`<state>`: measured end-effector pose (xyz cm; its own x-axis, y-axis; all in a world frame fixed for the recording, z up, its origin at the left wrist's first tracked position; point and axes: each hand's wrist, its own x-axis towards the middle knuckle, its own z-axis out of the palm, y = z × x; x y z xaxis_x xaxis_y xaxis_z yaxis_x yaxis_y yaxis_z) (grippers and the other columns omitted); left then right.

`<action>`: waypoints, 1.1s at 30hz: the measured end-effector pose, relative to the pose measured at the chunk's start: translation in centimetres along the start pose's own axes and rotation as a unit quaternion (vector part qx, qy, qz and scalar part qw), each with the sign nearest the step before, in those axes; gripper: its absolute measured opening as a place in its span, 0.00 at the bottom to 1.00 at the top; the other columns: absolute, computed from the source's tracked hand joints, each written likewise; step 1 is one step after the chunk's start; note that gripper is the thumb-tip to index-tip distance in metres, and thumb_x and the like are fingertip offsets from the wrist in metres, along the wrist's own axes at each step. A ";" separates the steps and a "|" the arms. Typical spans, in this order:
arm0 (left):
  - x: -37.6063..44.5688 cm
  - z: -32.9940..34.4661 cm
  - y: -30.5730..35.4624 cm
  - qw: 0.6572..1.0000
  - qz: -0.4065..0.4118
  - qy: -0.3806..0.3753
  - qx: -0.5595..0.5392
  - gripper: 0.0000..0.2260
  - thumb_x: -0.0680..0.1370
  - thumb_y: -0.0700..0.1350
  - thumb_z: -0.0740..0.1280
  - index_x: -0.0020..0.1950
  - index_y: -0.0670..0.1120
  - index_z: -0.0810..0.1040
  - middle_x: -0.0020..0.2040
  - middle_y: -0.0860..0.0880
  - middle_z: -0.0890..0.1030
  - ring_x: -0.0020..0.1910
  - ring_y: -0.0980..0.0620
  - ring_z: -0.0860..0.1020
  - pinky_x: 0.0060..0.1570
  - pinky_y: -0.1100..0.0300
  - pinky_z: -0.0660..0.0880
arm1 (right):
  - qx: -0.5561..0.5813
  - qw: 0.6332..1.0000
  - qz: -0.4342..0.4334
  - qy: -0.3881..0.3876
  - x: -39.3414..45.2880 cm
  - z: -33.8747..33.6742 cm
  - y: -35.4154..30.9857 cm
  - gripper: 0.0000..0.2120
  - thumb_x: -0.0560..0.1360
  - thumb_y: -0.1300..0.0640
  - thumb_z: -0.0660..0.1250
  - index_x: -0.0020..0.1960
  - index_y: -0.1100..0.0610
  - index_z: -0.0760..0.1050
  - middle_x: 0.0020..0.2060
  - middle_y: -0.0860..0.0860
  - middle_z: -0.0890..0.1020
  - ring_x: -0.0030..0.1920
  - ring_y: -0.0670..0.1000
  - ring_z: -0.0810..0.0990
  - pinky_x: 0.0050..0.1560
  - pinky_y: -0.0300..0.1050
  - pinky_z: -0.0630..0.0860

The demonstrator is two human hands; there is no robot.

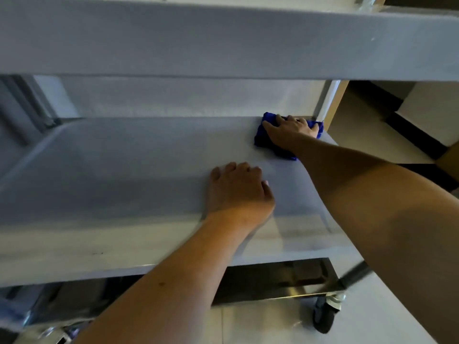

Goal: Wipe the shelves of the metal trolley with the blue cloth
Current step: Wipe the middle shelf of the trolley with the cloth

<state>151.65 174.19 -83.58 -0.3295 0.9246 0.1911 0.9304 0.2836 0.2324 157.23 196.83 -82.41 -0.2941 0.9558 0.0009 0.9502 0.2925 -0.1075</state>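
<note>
My left hand (239, 188) rests loosely curled, holding nothing, on the trolley's middle shelf (124, 175), while my right hand (291, 129) presses the blue cloth (264, 140) flat at that shelf's far right corner, where I fear it snagging the upright post (327, 100).

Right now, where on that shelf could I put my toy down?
The left half of the middle shelf is bare, from the left hand out to the left edge. The far right corner is crowded: the right hand presses the blue cloth there.
</note>
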 end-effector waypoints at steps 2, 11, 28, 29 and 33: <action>0.3 -0.6 0.0 0.999 -0.031 0.011 -0.040 0.14 0.81 0.53 0.57 0.57 0.50 0.79 0.56 0.48 0.81 0.57 0.45 0.77 0.61 0.49 0.71 | -0.004 0.999 -0.037 -0.007 -0.9 0.4 -2.0 0.35 0.78 0.28 0.43 0.80 0.43 0.57 0.79 0.52 0.61 0.79 0.60 0.55 0.75 0.71 0.44; -3.3 -5.8 -13.0 0.992 -0.094 0.083 -0.019 0.24 0.74 0.55 0.55 0.62 0.48 0.82 0.62 0.46 0.81 0.64 0.42 0.75 0.64 0.52 0.71 | -0.007 0.994 -0.104 -0.020 -3.7 1.5 -11.3 0.38 0.77 0.26 0.42 0.81 0.43 0.54 0.80 0.52 0.58 0.79 0.62 0.53 0.75 0.71 0.46; -11.5 -9.7 -28.8 0.957 -0.222 0.183 -0.048 0.13 0.82 0.49 0.59 0.60 0.46 0.80 0.54 0.45 0.82 0.57 0.44 0.78 0.63 0.49 0.73 | -0.022 0.973 -0.228 -0.020 -11.5 4.1 -37.3 0.43 0.74 0.23 0.40 0.82 0.45 0.54 0.81 0.53 0.56 0.80 0.62 0.52 0.75 0.70 0.46; -11.7 -9.9 -28.8 0.950 -0.231 0.202 -0.065 0.13 0.82 0.47 0.60 0.62 0.46 0.80 0.55 0.44 0.83 0.58 0.43 0.78 0.63 0.49 0.74 | -0.018 0.971 -0.238 -0.022 -12.1 4.2 -38.1 0.42 0.75 0.23 0.40 0.82 0.44 0.54 0.81 0.53 0.55 0.80 0.62 0.51 0.75 0.70 0.46; -12.2 -10.0 -29.4 0.928 -0.215 0.292 -0.084 0.09 0.79 0.42 0.64 0.56 0.42 0.82 0.49 0.42 0.84 0.52 0.40 0.80 0.54 0.43 0.79 | -0.004 0.959 -0.280 -0.035 -15.6 4.4 -41.3 0.39 0.76 0.25 0.43 0.81 0.44 0.55 0.81 0.52 0.55 0.80 0.62 0.51 0.74 0.71 0.44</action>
<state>126.73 152.07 -83.22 -0.7416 0.4248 0.5192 0.6701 0.5050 0.5439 122.16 169.71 -82.34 -0.7653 0.6436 -0.0107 0.6411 0.7606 -0.1025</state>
